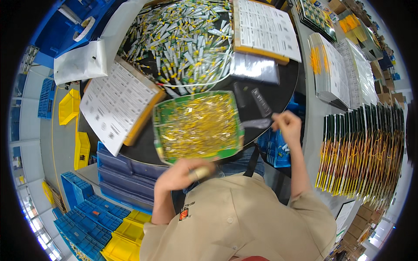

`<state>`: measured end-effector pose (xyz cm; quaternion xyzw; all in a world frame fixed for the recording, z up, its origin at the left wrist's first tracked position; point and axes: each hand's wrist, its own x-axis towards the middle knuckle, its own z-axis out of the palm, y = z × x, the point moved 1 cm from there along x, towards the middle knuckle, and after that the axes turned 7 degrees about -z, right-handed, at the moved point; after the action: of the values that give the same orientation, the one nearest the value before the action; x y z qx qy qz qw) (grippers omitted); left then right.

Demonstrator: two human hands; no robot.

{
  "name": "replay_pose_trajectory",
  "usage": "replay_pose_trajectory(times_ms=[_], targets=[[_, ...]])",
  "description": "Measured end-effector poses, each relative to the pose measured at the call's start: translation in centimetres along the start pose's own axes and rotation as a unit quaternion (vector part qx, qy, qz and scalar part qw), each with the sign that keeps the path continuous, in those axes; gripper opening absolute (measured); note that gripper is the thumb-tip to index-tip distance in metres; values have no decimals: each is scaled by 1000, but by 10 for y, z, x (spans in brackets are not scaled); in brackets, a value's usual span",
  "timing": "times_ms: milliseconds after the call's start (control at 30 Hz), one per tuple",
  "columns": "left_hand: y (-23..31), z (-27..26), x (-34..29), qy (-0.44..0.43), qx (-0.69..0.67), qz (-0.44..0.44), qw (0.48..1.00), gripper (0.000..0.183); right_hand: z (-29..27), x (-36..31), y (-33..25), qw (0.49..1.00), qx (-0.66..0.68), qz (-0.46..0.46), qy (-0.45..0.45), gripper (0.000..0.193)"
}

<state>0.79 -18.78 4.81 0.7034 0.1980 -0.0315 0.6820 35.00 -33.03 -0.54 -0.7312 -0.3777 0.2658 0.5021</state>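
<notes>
Many far tubes (187,55) seem left to be handled beyond the filled green tray (225,153), but any grip by curled left hand (184,173) or pinched right hand (289,126) cannot be told.

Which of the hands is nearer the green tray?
Left. The left hand is at the near edge of the green tray; the right hand is apart, off its right side.

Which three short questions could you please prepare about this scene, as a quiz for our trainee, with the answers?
1. What colour shows around the tray in front of the left hand?
2. True or false: the right hand is to the right of the tray.
3. The pile of tubes lies: A) beyond the tray; B) under the tray; C) in the left hand.

Key: 1. Green. 2. True. 3. A.
</notes>
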Motion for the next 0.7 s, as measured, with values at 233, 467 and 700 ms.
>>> replay_pose_trajectory(times_ms=[233,467,700], targets=[[-96,69,-32,147,-64,-231,960,28,10,149,25,917,-307,-251,31,40],[-175,76,0,588,-525,-65,612,38,76,134,18,834,-425,-334,-107,47],[-229,-65,-93,670,-400,-136,610,43,139,91,-22,831,-379,-365,-180,51]])
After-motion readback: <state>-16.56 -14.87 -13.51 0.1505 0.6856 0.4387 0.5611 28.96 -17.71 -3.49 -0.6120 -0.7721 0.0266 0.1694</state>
